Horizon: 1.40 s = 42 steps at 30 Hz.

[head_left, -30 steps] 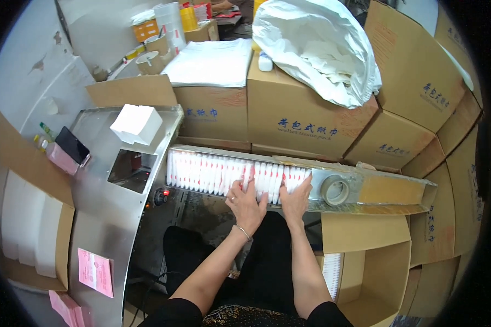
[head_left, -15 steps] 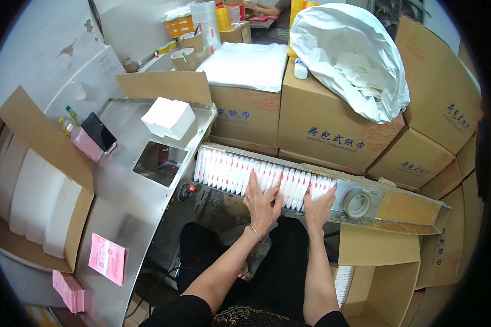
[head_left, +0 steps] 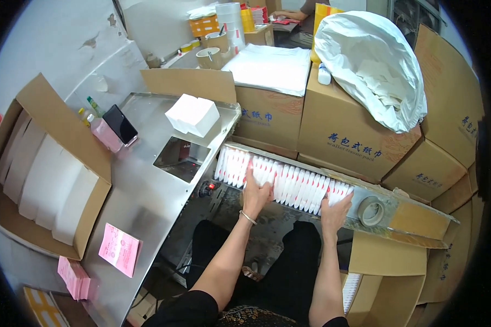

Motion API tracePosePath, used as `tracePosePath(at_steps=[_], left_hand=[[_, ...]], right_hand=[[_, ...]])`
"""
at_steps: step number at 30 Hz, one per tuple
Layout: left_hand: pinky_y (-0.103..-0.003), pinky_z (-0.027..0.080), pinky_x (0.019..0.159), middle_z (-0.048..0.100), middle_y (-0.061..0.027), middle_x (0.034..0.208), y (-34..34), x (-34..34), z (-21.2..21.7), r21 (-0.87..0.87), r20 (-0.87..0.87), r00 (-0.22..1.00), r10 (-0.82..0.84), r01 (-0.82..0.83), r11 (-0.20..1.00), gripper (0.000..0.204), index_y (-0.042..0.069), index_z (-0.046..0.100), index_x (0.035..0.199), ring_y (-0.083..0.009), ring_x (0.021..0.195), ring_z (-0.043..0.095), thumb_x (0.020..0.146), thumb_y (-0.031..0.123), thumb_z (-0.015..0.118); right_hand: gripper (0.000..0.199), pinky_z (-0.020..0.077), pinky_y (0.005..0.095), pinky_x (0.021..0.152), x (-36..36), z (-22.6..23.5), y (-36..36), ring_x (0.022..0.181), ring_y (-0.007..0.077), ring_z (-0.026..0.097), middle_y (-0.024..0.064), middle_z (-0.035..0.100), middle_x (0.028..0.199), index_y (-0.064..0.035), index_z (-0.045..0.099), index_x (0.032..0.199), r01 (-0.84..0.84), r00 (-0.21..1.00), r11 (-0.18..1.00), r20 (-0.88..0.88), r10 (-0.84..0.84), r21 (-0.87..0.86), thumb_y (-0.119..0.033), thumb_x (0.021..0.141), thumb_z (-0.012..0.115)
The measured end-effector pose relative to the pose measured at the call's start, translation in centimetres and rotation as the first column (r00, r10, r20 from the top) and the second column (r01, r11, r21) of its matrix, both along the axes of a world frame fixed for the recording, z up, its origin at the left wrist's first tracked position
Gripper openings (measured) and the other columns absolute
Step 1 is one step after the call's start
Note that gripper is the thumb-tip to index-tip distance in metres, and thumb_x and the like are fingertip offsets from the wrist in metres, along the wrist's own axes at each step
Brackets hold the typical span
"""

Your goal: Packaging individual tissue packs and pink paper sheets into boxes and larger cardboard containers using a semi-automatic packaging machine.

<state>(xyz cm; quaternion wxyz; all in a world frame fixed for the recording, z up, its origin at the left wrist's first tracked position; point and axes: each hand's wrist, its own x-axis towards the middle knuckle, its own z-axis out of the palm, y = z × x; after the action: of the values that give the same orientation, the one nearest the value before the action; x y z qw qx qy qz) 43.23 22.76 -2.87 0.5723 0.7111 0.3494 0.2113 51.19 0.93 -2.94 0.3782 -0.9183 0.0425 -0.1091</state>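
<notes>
2 hands are pressed against a row of white tissue packs [head_left: 281,182] in a long tray [head_left: 398,210]

The left hand [head_left: 256,193] is laid flat, fingers spread, mid-row; the right hand [head_left: 335,210] is held open against the row's right end, just beside a tape roll [head_left: 371,211]; cardboard boxes [head_left: 338,131] are stacked behind
</notes>
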Motion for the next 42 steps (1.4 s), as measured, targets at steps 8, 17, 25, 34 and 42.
tracePosePath(at_steps=[8, 17, 25, 34, 42], left_hand=[[-0.061, 0.031, 0.106, 0.013, -0.0239, 0.156, 5.0, -1.4, -1.6, 0.749, -0.100, 0.990, 0.095, 0.012, 0.663, 0.034, 0.028, 0.074, 0.100, -0.0530, 0.135, 0.024, 0.067, 0.037, 0.081], [-0.046, 0.045, 0.094, 0.062, -0.0219, 0.102, 6.7, -1.2, -1.5, 0.586, -0.143, 0.987, -0.074, 0.145, 0.797, 0.022, 0.019, 0.076, 0.084, -0.0401, 0.105, 0.057, 0.069, 0.033, 0.078], [-0.049, 0.042, 0.101, 0.057, -0.0332, 0.124, 0.3, 1.8, -0.2, 0.314, -0.056, 0.946, -0.319, 0.320, 0.894, 0.107, -0.008, 0.022, 0.145, -0.0460, 0.121, 0.052, 0.070, 0.039, 0.083], [-0.044, 0.045, 0.100, 0.050, -0.0358, 0.126, -1.3, 3.7, -0.8, 0.534, -0.184, 0.963, -0.199, 0.267, 0.802, 0.113, -0.021, 0.021, 0.141, -0.0470, 0.117, 0.053, 0.061, 0.033, 0.082], [-0.045, 0.048, 0.093, 0.055, -0.0312, 0.121, -5.5, 2.5, 1.5, 0.572, -0.149, 0.975, -0.163, 0.219, 0.791, 0.091, -0.013, 0.036, 0.136, -0.0439, 0.109, 0.058, 0.065, 0.027, 0.075]], right_hand=[[0.093, 0.0440, 0.0539, 0.094, 0.1, -0.6, 0.1, 0.115, 0.0463, 0.052, 0.0279, 0.049, 0.123, -0.0005, 0.019, 0.152, 0.022, 1.000, 1.000, 0.002, -0.022, -0.008, -0.031, 0.080, 0.068], [0.088, 0.0408, 0.0535, 0.099, 1.0, -2.2, -1.8, 0.120, 0.0466, 0.049, 0.0303, 0.045, 0.134, 0.0031, 0.021, 0.150, -0.094, 0.993, 0.994, 0.081, 0.089, 0.050, -0.035, 0.085, 0.068], [0.102, 0.0352, 0.0432, 0.111, 3.4, 0.0, -8.1, 0.130, 0.0428, 0.045, 0.0347, 0.043, 0.139, 0.0144, 0.029, 0.143, -0.001, 0.999, 0.998, 0.041, -0.002, 0.063, -0.047, 0.079, 0.078], [0.137, 0.0376, 0.0432, 0.110, 2.2, 1.9, -3.5, 0.132, 0.0435, 0.043, 0.0343, 0.037, 0.145, 0.0113, 0.016, 0.149, -0.026, 0.991, 0.999, -0.130, 0.032, 0.045, -0.053, 0.054, 0.091], [0.134, 0.0385, 0.0425, 0.109, 2.0, 0.6, -8.3, 0.134, 0.0388, 0.044, 0.0298, 0.043, 0.142, 0.0109, 0.023, 0.147, 0.002, 0.996, 0.965, -0.089, 0.022, 0.263, -0.052, 0.051, 0.092]])
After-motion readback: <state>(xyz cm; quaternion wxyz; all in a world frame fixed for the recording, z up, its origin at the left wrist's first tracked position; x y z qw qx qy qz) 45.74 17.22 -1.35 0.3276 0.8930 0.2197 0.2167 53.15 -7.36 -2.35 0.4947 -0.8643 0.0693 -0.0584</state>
